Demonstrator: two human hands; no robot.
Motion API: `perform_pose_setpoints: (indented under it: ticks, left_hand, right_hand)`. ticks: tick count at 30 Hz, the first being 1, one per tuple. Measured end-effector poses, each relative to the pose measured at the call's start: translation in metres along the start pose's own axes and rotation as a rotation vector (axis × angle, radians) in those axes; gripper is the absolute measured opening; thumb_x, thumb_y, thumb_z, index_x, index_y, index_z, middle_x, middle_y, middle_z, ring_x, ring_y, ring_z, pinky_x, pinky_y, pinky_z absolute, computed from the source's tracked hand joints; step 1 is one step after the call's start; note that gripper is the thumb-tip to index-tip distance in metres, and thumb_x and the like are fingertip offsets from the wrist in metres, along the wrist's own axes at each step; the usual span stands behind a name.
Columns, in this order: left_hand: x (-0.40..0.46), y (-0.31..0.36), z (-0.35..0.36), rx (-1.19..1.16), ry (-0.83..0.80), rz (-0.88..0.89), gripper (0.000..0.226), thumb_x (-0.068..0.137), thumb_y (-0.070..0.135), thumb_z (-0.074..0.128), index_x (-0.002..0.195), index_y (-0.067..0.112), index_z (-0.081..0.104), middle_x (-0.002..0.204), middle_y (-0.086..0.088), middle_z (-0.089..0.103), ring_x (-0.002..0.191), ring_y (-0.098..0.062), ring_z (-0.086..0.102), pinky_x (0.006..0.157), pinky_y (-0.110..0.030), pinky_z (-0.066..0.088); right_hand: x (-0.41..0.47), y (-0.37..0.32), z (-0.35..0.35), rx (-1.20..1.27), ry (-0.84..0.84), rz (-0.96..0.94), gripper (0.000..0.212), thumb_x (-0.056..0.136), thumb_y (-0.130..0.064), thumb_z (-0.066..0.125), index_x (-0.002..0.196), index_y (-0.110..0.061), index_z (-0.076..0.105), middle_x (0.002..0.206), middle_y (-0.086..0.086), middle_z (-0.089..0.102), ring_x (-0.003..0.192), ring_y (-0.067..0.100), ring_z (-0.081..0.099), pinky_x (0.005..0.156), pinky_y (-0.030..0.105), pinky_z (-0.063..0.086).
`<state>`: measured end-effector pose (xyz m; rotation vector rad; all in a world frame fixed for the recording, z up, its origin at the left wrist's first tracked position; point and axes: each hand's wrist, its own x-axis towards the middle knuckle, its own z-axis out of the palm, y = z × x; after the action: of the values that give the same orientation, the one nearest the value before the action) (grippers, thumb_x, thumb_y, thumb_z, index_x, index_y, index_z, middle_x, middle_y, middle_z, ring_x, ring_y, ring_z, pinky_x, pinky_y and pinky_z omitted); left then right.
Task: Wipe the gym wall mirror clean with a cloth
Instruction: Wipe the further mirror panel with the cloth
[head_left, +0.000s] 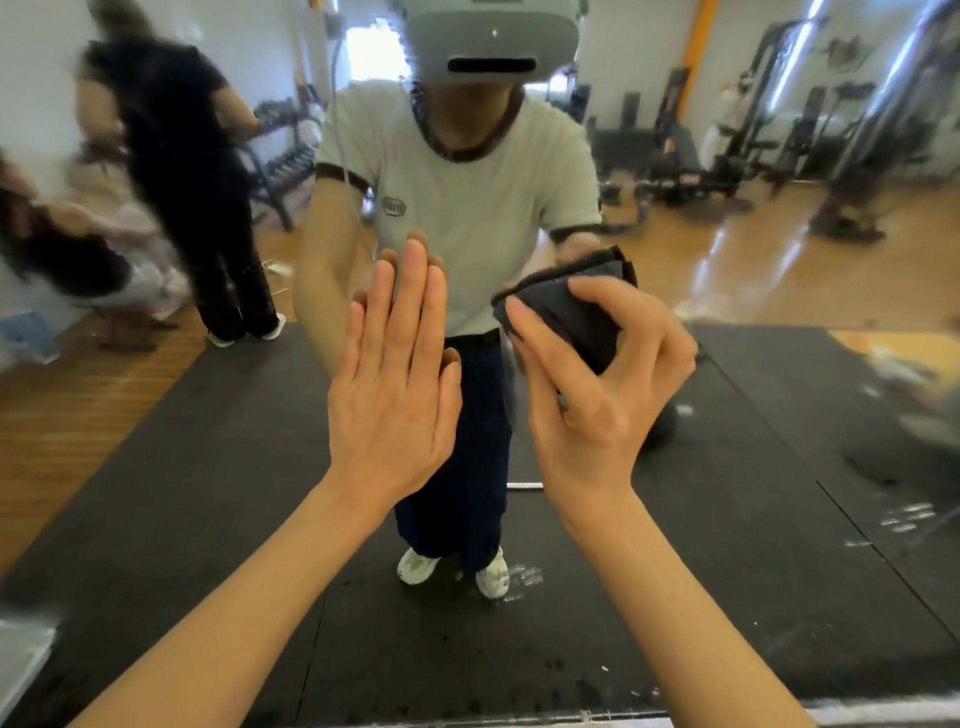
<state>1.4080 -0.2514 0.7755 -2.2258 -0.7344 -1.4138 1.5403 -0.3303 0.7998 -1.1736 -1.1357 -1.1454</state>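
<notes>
The wall mirror (779, 467) fills almost the whole view and reflects me, the black floor mat and the gym behind. My left hand (395, 384) is flat with straight fingers, its fingertips meeting their own reflection on the glass. My right hand (597, 384) holds a folded dark grey cloth (566, 312), fingers and thumb curled round it, at chest height just right of the left hand. Whether the cloth touches the glass I cannot tell. White smears and specks show on the mirror at the lower right.
The mirror's bottom edge (623, 719) runs along the foot of the view. Reflected behind me are a person in black (182, 171) at the left, dumbbell racks and weight machines (727, 140) at the right on a wooden floor.
</notes>
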Motion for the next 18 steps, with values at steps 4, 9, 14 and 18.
perform_pose_setpoints:
  ticks: [4, 9, 14, 18]
  left_hand:
    - [-0.002, 0.001, -0.001, 0.002, 0.002, 0.004, 0.075, 0.103, 0.022, 0.035, 0.158, 0.013, -0.014, 0.164, 0.004, -0.027, 0.154, -0.016, -0.016, 0.126, -0.035, -0.007]
    - [0.0, 0.001, -0.001, 0.007, 0.006, 0.003, 0.073, 0.103, 0.022, 0.033, 0.158, 0.013, -0.014, 0.164, 0.004, -0.027, 0.154, -0.016, -0.017, 0.126, -0.035, -0.007]
    - [-0.001, 0.002, -0.002, 0.002, 0.009, 0.006, 0.074, 0.102, 0.021, 0.035, 0.158, 0.013, -0.014, 0.165, 0.004, -0.026, 0.154, -0.016, -0.016, 0.126, -0.035, -0.007]
    - [-0.001, 0.002, -0.001, 0.007, 0.015, 0.0, 0.075, 0.102, 0.022, 0.035, 0.159, 0.014, -0.014, 0.165, 0.005, -0.026, 0.154, -0.015, -0.016, 0.126, -0.035, -0.006]
  right_hand:
    - [-0.044, 0.01, -0.021, -0.052, -0.112, -0.002, 0.015, 0.089, -0.009, 0.078, 0.097, -0.021, 0.082, 0.117, 0.003, 0.053, 0.115, 0.016, 0.041, 0.082, 0.039, 0.047]
    - [-0.009, 0.001, -0.005, 0.036, -0.091, 0.064, 0.011, 0.09, -0.015, 0.078, 0.099, -0.021, 0.082, 0.118, 0.001, 0.053, 0.108, 0.021, 0.044, 0.083, 0.038, 0.044]
    - [-0.03, 0.026, -0.025, 0.017, -0.16, -0.008, 0.017, 0.092, -0.012, 0.076, 0.105, -0.023, 0.08, 0.119, 0.003, 0.053, 0.117, 0.013, 0.035, 0.084, 0.04, 0.045]
    - [-0.015, 0.009, -0.008, 0.098, -0.152, -0.002, 0.017, 0.096, -0.016, 0.072, 0.11, -0.02, 0.079, 0.121, 0.001, 0.052, 0.118, 0.016, 0.042, 0.089, 0.039, 0.045]
